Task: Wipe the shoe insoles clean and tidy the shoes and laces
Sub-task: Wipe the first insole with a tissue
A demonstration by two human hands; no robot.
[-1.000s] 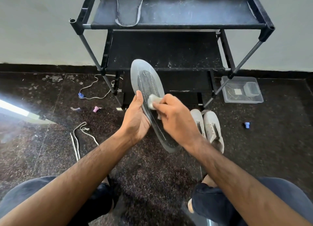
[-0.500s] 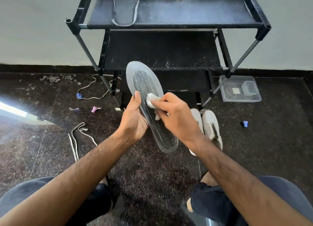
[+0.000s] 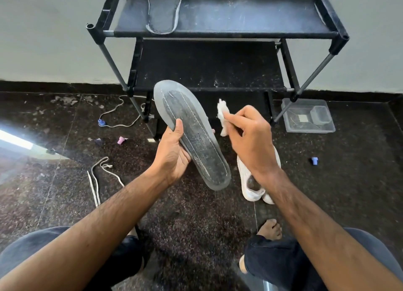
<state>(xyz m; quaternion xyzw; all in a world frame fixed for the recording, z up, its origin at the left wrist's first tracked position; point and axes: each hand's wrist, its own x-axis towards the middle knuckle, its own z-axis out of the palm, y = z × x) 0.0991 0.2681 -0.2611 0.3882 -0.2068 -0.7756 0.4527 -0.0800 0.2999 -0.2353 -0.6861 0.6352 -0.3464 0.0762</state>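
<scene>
The left hand (image 3: 172, 153) grips a grey insole (image 3: 192, 135) by its edge, thumb on top, holding it tilted above the dark floor (image 3: 196, 225). The right hand (image 3: 250, 138) pinches a white wipe (image 3: 222, 114) just beside the insole, apparently not touching it. A pair of white shoes (image 3: 253, 186) stands on the floor below the right wrist. A second insole (image 3: 163, 9) lies on the top shelf of the black shoe rack (image 3: 239, 28). White laces (image 3: 98, 177) lie loose at left.
</scene>
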